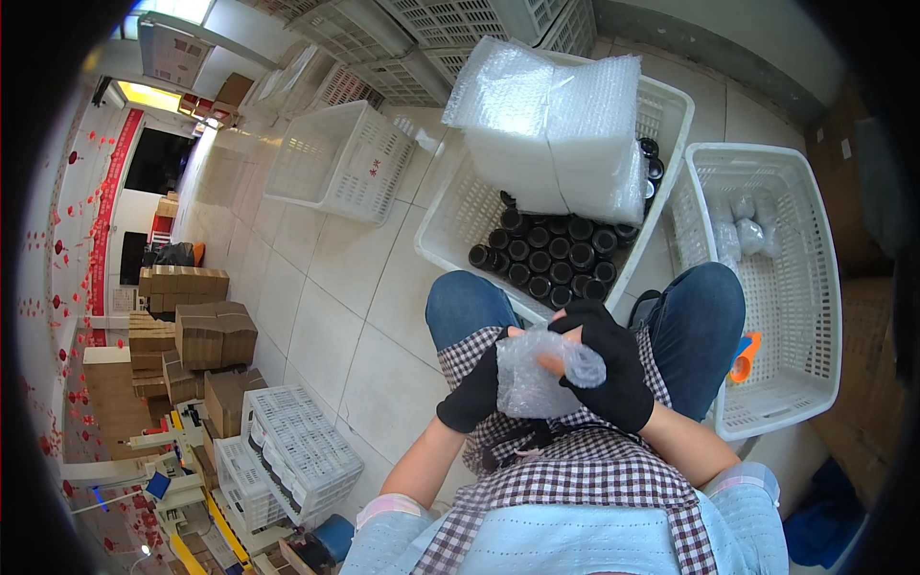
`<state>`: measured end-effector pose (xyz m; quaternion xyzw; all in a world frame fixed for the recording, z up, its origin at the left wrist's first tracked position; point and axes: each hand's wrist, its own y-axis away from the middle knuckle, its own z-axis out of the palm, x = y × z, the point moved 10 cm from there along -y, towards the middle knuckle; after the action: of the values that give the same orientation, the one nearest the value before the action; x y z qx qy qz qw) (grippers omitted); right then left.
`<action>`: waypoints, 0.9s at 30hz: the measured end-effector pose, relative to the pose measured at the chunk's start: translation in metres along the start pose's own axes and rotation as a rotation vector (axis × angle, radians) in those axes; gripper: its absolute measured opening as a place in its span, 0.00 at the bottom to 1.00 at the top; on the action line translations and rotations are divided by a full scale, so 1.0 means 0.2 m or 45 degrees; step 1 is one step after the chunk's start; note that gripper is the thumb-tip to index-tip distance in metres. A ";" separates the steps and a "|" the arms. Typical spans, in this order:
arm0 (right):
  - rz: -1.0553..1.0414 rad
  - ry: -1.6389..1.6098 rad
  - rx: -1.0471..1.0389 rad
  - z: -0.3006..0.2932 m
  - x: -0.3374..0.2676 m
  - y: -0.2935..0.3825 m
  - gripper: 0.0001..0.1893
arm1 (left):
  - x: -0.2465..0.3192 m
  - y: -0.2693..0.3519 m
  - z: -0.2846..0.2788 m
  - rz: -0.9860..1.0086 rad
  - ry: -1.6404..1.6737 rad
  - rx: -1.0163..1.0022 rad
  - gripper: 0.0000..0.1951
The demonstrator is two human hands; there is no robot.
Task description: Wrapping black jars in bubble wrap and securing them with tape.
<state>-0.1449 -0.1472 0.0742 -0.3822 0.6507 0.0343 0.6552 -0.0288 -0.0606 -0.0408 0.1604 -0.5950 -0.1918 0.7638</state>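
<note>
Between my hands, above my lap, is a piece of bubble wrap (528, 384), rolled at its right end; whether anything lies inside is hidden. My left hand (474, 388), in a black fingerless glove, grips its left side. On the right, my gloved right hand (611, 366) holds the rolled end, fingers curled over it. Before my knees stands a white plastic crate (445, 215) with rows of black-capped jars (550, 255). A tied stack of bubble wrap sheets (553, 136) rests on top of those jars.
At my right, another white crate (783, 345) contains several bubble-wrapped items (747, 230). An orange and blue tape dispenser (745, 357) sits at its near-left side. A white crate (345, 165) stands on the tiled floor, with stacked crates (402, 43) behind. Cardboard boxes (215, 334) are at left.
</note>
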 end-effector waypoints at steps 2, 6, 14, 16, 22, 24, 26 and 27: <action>0.148 -0.013 -0.005 -0.01 0.05 0.00 0.18 | 0.07 0.01 0.09 0.085 0.372 -0.134 0.35; 0.459 -0.126 -0.032 -0.08 0.21 0.00 0.25 | 0.33 -0.05 0.21 0.275 0.085 -0.128 0.33; 0.793 -0.792 -0.528 -0.24 0.46 -0.06 0.42 | 0.85 -0.41 0.60 0.598 -0.899 -0.786 0.30; 0.868 -0.977 -0.332 -0.35 0.51 -0.12 0.35 | 1.05 -0.69 0.54 0.655 -0.773 -0.565 0.19; 0.853 -0.994 0.152 -0.71 0.70 -0.11 0.41 | 1.14 -1.68 0.03 0.472 -1.582 0.252 0.09; 0.865 -1.105 0.278 -0.78 0.71 -0.13 0.41 | 1.05 -1.77 0.07 0.337 -1.742 0.147 0.04; 0.814 -1.273 0.426 -0.84 0.71 -0.20 0.40 | 1.04 -1.78 -0.01 0.266 -1.554 0.158 0.06; 0.734 -1.300 0.463 -0.88 0.68 -0.26 0.39 | 1.02 -1.78 -0.07 0.200 -1.363 0.164 0.08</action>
<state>-0.2413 -0.3408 0.0027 -0.0083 0.3274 0.2773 0.9032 -0.0071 -0.4712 -0.0393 0.0418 -0.9215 -0.1520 0.3548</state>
